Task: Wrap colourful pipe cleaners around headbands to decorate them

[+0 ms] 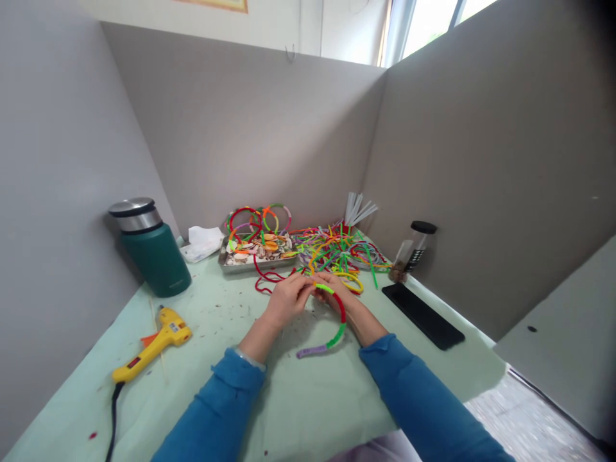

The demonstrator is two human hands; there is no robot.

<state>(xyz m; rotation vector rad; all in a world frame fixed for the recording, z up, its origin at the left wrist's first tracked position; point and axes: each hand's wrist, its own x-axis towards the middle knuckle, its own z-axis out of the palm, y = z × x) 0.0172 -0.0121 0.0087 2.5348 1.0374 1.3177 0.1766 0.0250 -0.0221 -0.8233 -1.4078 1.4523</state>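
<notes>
Left hand (289, 298) pinches the upper end of a curved, multicoloured fuzzy band (342, 312) between thumb and fingers, in front of a metal tray (240, 267). The band bows rightward above the tablecloth (308, 410), purple end pointing left. Right hand (337, 283) curls at the same upper end; its exact grip cannot be determined. Farther right, a clear jar (418, 249) stands near a flat black bar (423, 316).

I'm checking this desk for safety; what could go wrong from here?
A tug on the black cord might drag the yellow plastic glue gun across the pale green cover. The left hand and right hand hold the curved, multicoloured fuzzy strip away from its purple end, which might bend.
</notes>
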